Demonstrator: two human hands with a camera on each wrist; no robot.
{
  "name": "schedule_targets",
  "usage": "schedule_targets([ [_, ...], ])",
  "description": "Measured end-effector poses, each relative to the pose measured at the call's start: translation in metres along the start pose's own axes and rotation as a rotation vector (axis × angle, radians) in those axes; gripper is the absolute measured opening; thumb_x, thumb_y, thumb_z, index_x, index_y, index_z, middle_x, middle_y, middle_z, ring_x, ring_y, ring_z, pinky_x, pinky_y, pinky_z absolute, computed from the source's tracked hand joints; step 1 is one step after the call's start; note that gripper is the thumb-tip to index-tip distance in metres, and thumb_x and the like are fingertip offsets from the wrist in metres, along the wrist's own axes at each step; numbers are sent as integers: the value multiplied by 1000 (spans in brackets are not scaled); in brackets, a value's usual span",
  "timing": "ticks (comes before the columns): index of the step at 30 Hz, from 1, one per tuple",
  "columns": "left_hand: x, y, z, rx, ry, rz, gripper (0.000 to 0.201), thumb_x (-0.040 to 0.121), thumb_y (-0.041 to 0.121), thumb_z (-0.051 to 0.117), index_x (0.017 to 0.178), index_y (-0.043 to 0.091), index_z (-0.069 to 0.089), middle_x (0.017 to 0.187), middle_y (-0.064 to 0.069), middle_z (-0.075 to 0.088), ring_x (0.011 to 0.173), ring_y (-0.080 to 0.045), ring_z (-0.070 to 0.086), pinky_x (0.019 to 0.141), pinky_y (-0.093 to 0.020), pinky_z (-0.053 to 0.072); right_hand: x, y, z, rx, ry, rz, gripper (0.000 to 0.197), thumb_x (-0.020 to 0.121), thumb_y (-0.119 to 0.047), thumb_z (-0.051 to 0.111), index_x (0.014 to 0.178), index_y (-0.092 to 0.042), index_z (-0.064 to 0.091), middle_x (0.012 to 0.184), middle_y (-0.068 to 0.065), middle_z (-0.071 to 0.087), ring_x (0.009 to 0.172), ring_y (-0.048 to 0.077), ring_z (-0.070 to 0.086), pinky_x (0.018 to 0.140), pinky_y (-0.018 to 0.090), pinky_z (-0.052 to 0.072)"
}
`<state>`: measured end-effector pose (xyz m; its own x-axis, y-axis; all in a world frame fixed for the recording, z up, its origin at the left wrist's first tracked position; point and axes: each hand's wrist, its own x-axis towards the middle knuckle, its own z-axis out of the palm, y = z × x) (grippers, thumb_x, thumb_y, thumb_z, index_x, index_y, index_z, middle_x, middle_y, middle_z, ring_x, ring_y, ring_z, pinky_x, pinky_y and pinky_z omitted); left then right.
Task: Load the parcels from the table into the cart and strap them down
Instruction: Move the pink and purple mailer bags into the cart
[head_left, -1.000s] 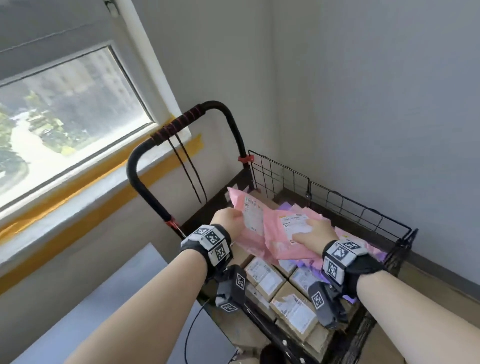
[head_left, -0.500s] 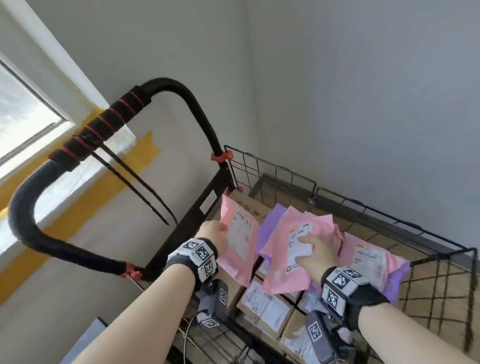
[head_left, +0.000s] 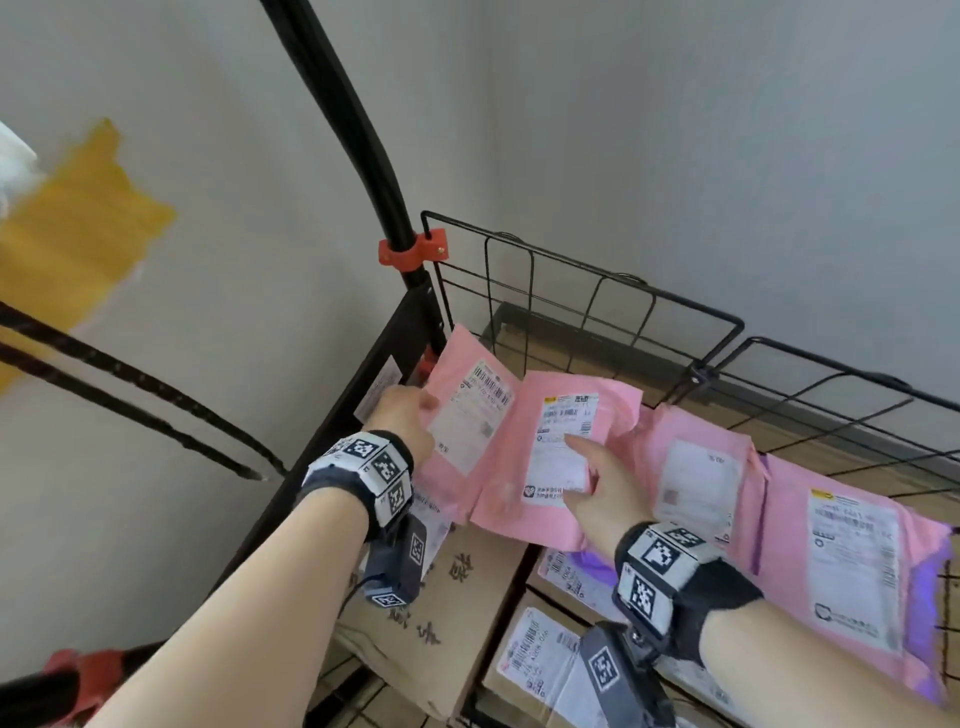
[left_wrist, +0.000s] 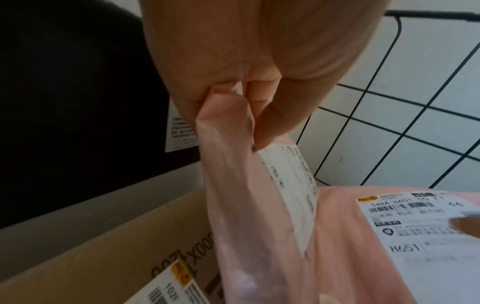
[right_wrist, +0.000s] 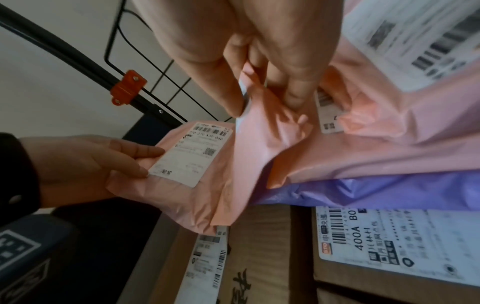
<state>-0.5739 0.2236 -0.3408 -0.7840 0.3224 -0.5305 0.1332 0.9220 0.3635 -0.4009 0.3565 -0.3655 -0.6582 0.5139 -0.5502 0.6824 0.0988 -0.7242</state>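
The black wire cart (head_left: 571, 291) holds cardboard boxes (head_left: 441, 613) with pink mailer parcels on top. My left hand (head_left: 423, 410) pinches the near edge of the leftmost pink mailer (head_left: 467, 410), held tilted against the cart's handle end; the left wrist view shows thumb and fingers (left_wrist: 262, 127) closed on its folded edge (left_wrist: 228, 98). My right hand (head_left: 576, 467) grips the second pink mailer (head_left: 561, 447) beside it, thumb on its white label; in the right wrist view thumb and fingers (right_wrist: 233, 96) pinch its crumpled film (right_wrist: 272, 127).
Two more pink mailers (head_left: 696, 483) (head_left: 852, 561) lie to the right over a purple one (head_left: 587, 564). Black strap cords (head_left: 130, 395) hang from the handle at the left. The handle post (head_left: 363, 130) carries a red clip (head_left: 413, 249). Grey walls close in behind.
The view has swung right and closer to the cart. My right hand has brought its pink mailer down flatter next to the one in my left hand. Both hands keep their hold.
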Motion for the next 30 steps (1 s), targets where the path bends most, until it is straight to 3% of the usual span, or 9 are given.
schedule_targets([
  [3,20,-1,4,98,17,45,53,84,-7,50,134,12,47,140,-6,37,128,-25,45,108,-34,36,12,0,7,-67,-16,19,62,90,3,54,144,-23,35,144,1,42,124,20,51,79,20,52],
  [5,27,-1,7,250,27,91,52,81,-1,55,131,9,47,142,-8,34,127,-29,44,105,-40,39,18,-1,13,-140,-24,21,67,91,-2,56,147,-24,28,145,2,41,125,20,50,89,23,48],
  [7,27,-3,13,460,-3,150,59,78,11,65,133,12,44,148,-6,23,135,-31,29,109,-46,32,20,-4,21,-328,-10,8,71,91,-13,59,149,-26,21,149,7,32,130,23,42,104,30,40],
  [10,22,-6,29,615,-154,196,71,79,23,67,141,26,33,157,-1,2,145,-32,-2,117,-52,10,15,-7,27,-838,83,-61,75,88,-40,59,149,-30,17,152,18,7,139,34,15,115,42,20],
  [14,26,-15,51,612,-250,125,71,85,25,60,142,39,22,157,-7,-12,142,-41,-12,113,-62,10,14,-1,37,-1136,16,-167,76,92,-50,44,152,-25,4,151,12,-33,138,36,-31,113,50,-13],
  [17,32,-21,60,572,-255,142,72,87,41,53,143,45,9,157,-10,-8,142,-43,1,113,-61,14,27,10,45,-1157,-110,-114,81,91,-57,39,152,-27,-6,154,11,-28,141,35,-27,113,48,-17],
  [21,30,-19,66,514,-309,88,73,91,38,43,147,43,-3,157,-11,-11,142,-40,5,112,-59,19,42,13,51,-1060,-216,-42,79,93,-55,39,151,-31,-8,154,10,-28,142,33,-24,116,42,-11],
  [26,23,-15,65,482,-332,60,73,91,34,44,147,43,-3,157,-10,-12,142,-42,5,113,-58,19,43,-3,48,-938,-238,15,76,93,-49,45,151,-33,-1,156,5,-24,144,29,-20,118,43,-3],
  [30,14,-14,47,454,-287,55,67,94,33,41,149,38,3,158,-8,-6,143,-38,8,116,-53,18,28,-7,36,-864,-177,-90,73,94,-44,44,152,-28,3,158,7,-16,146,25,-14,119,41,1],
])
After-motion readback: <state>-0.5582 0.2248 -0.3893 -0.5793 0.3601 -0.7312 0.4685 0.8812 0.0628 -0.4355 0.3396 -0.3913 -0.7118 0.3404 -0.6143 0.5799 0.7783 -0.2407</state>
